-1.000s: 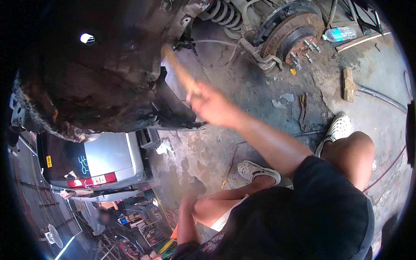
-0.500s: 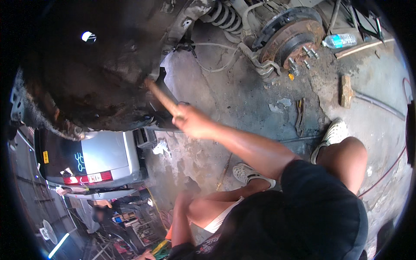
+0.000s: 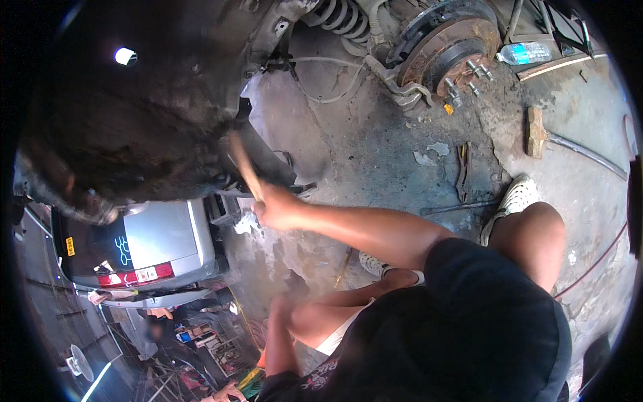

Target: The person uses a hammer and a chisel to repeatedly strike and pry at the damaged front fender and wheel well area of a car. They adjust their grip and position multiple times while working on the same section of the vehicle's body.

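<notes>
The right hand has dropped lower in the view than half a second ago, and the wooden handle it holds stands steeper. A second ago the hand was higher and farther right, with the handle's far end up near the panel's top right corner; now that end lies in front of the lower right part of the dark metal panel. The forearm now covers more of the left shoe than it did half a second ago. The hammer, the pliers and the water bottle have kept their places on the floor, near the rusty brake disc.

The right fingers are clamped around the handle's near end. The far end is smeared by motion against the dark metal, so its head cannot be made out, nor whether it touches the panel. The left arm reaches up beside the left knee; its hand is indistinct, and the state of those fingers cannot be told. The coil spring is cut off by the top edge, and the person in the background is blurred.
</notes>
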Demonstrator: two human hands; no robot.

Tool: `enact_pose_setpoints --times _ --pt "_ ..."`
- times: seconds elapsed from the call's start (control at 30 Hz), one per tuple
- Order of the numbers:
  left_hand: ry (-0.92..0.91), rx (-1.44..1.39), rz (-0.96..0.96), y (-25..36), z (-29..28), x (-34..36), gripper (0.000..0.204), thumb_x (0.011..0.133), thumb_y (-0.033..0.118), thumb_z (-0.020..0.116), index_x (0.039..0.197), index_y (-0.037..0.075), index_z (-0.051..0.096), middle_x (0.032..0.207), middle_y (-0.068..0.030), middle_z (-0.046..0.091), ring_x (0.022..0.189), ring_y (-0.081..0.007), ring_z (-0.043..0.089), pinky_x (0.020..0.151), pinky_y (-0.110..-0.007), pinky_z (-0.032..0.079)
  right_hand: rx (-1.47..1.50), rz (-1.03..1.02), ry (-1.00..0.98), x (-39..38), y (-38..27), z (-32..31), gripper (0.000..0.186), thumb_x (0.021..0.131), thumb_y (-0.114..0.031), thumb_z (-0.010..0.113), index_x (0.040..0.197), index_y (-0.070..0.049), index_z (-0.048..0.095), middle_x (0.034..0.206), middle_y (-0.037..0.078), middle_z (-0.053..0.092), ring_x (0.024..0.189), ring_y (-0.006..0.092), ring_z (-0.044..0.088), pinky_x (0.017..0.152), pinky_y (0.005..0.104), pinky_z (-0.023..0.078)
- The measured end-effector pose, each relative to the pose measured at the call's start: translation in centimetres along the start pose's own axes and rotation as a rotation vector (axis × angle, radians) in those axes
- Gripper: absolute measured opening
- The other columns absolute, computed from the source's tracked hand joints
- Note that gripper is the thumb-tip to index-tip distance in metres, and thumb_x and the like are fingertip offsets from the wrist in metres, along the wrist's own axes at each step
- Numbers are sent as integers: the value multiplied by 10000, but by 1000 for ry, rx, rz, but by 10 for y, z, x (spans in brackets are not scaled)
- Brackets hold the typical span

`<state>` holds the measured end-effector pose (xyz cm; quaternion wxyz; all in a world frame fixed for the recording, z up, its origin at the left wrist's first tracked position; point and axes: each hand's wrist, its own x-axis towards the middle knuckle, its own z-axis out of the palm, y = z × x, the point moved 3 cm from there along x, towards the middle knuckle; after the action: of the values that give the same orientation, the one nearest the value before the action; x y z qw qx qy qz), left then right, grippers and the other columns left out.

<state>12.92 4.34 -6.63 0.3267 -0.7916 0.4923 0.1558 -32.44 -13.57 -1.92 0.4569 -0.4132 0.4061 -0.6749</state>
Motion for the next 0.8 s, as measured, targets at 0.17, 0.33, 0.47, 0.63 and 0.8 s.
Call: enact_pose_setpoints --times 0.17,0.33,0.47,0.63,0.8 --pt "-14 -66 49 -16 17 -22 444 941 353 722 1194 -12 712 969 -230 753 864 -327 727 800 -455 535 113 191 -153 -1 -22 -51 224 976 -191 647 1076 -10 559 807 158 644 746 253 669 670 421 513" --pt "-115 24 14 -58 41 -1 447 944 364 720 1191 -8 713 1015 -241 751 889 -342 724 807 -458 532 416 -347 442 25 -103 -140 167 1040 -149 584 1151 -55 501 709 1 547 587 79 521 531 237 432" --pt "-67 17 28 -55 39 9 466 944 382 720 1182 -19 710 1028 -252 747 908 -366 726 811 -467 534 391 -254 616 9 -47 -63 185 1021 -129 570 1134 -16 477 771 106 598 631 190 598 584 352 493" --pt "-36 7 -4 -18 21 -9 473 945 390 721 1177 -23 707 1004 -259 743 927 -384 731 832 -468 539 -117 200 -244 -9 42 -2 306 992 -227 621 1105 27 493 975 319 666 957 518 653 844 563 496" --pt "112 -233 53 -20 19 -32 362 969 313 708 1020 -45 692 812 -183 706 717 -281 688 663 -439 510 33 38 -41 -7 -42 -53 285 994 -195 622 1096 30 478 906 291 664 860 497 671 743 523 518"
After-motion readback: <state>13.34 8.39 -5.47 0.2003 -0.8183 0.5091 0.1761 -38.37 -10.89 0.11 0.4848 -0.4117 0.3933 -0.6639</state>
